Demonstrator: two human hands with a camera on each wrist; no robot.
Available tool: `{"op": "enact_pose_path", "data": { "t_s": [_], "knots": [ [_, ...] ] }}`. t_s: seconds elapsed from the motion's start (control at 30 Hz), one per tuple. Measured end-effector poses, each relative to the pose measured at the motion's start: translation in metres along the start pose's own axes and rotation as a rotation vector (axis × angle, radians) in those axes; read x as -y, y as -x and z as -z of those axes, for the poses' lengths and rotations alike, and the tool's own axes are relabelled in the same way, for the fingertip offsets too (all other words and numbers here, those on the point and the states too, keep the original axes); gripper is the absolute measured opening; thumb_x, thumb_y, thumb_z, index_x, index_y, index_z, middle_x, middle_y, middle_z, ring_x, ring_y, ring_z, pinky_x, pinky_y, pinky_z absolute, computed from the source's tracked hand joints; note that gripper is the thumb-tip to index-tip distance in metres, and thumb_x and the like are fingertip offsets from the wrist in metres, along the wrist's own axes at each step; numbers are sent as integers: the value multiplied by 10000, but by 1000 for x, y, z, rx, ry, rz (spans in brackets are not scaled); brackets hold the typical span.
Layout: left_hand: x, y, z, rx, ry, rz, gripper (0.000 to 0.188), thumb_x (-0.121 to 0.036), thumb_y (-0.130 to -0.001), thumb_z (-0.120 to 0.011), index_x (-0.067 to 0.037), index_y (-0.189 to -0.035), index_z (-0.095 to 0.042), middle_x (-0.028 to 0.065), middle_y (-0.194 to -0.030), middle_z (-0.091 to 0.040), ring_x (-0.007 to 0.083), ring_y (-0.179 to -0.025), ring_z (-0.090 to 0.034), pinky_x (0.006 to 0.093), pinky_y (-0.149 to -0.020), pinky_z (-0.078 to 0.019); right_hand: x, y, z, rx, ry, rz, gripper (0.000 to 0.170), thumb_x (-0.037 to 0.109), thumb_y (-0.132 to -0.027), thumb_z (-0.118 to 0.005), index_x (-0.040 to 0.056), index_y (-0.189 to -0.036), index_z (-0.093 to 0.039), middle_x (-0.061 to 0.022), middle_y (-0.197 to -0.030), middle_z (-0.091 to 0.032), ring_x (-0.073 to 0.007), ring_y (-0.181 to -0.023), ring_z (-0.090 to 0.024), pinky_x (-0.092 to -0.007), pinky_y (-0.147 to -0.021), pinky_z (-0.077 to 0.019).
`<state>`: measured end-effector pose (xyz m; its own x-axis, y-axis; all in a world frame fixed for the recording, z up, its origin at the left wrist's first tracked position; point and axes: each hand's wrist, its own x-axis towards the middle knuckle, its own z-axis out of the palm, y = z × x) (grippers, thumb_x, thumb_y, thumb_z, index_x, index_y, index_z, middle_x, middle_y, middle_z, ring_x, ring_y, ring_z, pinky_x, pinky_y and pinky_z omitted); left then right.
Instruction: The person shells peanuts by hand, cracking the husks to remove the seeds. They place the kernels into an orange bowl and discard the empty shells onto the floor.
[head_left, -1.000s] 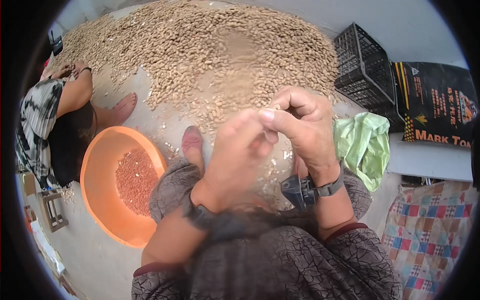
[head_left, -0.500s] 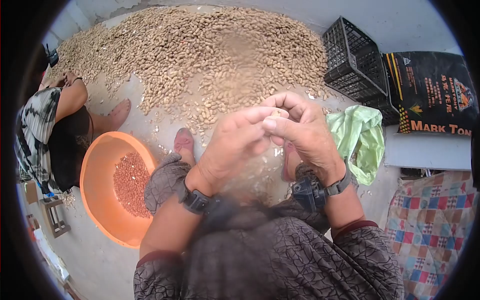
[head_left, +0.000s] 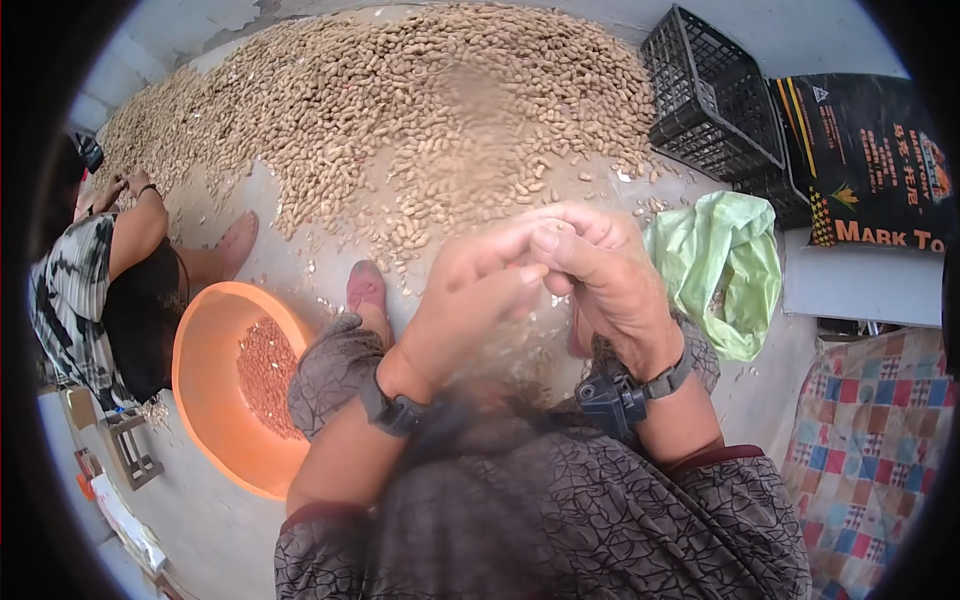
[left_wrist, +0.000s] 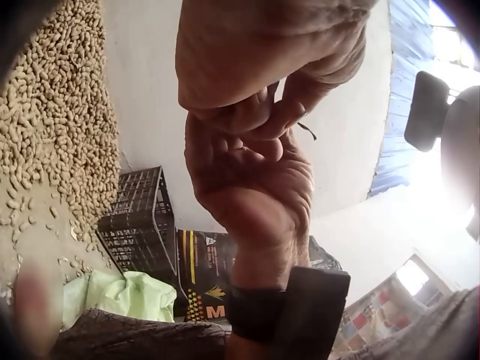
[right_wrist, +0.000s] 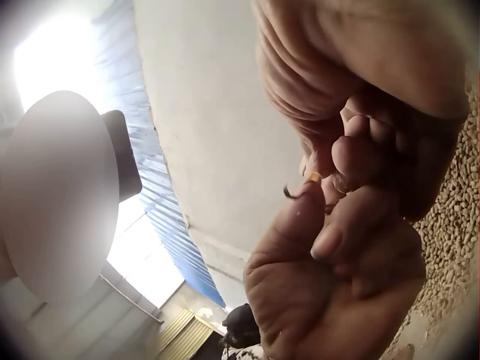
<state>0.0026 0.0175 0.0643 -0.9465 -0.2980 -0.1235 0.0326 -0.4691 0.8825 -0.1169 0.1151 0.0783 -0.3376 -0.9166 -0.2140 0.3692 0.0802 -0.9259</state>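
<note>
Both hands meet in front of the lap. The left hand (head_left: 455, 305) has its fingers curled in against the other hand's fingertips, its thumb pointing toward them. Thumb and bent fingers of the right hand (head_left: 625, 285) pinch a small pale peanut (head_left: 563, 227), mostly covered by fingers. From the right wrist view, the left hand (right_wrist: 337, 285) lies below the right hand (right_wrist: 360, 60), their tips touching around the hidden piece. The left wrist view has the left hand (left_wrist: 262, 52) above the right hand (left_wrist: 255, 187). Behind them spreads a peanut heap (head_left: 380, 110).
An orange basin (head_left: 215, 390) with reddish kernels (head_left: 268, 375) stands at left, near a seated person (head_left: 85, 275). To the right are a green bag (head_left: 715, 260), black crates (head_left: 710, 95), a black printed sack (head_left: 870, 165) and checkered cloth (head_left: 870, 440). Shell bits lie between the feet.
The hands remain together, but the left thumb now sits lower, apart from the right thumb, and the fingers cover more of the peanut. The head view has shifted slightly.
</note>
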Motion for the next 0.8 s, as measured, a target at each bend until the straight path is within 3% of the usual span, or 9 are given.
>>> {"op": "enact_pose_path", "data": {
  "t_s": [0.37, 0.43, 0.47, 0.53, 0.63, 0.77, 0.8],
  "knots": [
    [2, 3, -9, -120, -89, -112, 298, -129, -912, -447, 43, -1145, -519, 43, -768, -548, 9, -489, -323, 150, -462, -246, -1, -5, -6, -48, -65, 67, 205, 150, -850, -576, -44, -893, -624, -44, -743, -591, -82, -631, -511, -208, -588, -408],
    [-2, 4, -9, -155, 0, -91, 310, -67, -858, -466, 39, -1135, -558, -5, -769, -552, 37, -667, -471, 178, -607, -389, -2, -8, -5, -11, -79, 46, 204, 151, -844, -589, -41, -897, -630, -41, -739, -595, -74, -624, -507, -203, -584, -406],
    [-3, 5, -5, -157, -3, -92, 310, -67, -858, -466, 39, -1135, -558, -5, -769, -552, 37, -667, -471, 178, -607, -389, -4, -9, -5, -8, -80, 48, 204, 151, -844, -589, -41, -897, -630, -41, -739, -595, -74, -624, -507, -203, -584, -406],
    [-6, 6, 5, -28, 234, -45, 316, -65, -857, -460, 32, -1141, -559, -23, -749, -543, 9, -610, -416, 144, -540, -327, -10, -12, -4, 37, -176, 53, 217, 168, -845, -586, -37, -901, -631, -42, -759, -610, -63, -620, -501, -204, -584, -402],
    [-4, 5, 3, -93, 210, -28, 330, -61, -845, -460, 22, -1150, -558, -34, -746, -540, -8, -575, -371, 125, -504, -269, -11, -12, -7, 49, -177, 38, 237, 179, -844, -580, -34, -935, -632, -44, -797, -627, -52, -639, -509, -195, -582, -397],
    [0, 3, -2, -119, 162, -48, 334, -55, -832, -465, 16, -1142, -567, -31, -751, -546, -4, -577, -380, 130, -506, -278, -3, -9, -8, 125, -72, 101, 270, 190, -840, -581, -38, -977, -626, -48, -817, -636, -48, -619, -516, -184, -563, -379],
    [2, 3, -2, -141, 104, -63, 335, -54, -827, -469, 16, -1140, -569, -24, -753, -550, 0, -572, -384, 136, -502, -282, 2, -7, -11, 131, -146, 38, 267, 157, -819, -614, -46, -993, -612, 9, -754, -568, -23, -595, -431, -166, -540, -324]
  ]
}}
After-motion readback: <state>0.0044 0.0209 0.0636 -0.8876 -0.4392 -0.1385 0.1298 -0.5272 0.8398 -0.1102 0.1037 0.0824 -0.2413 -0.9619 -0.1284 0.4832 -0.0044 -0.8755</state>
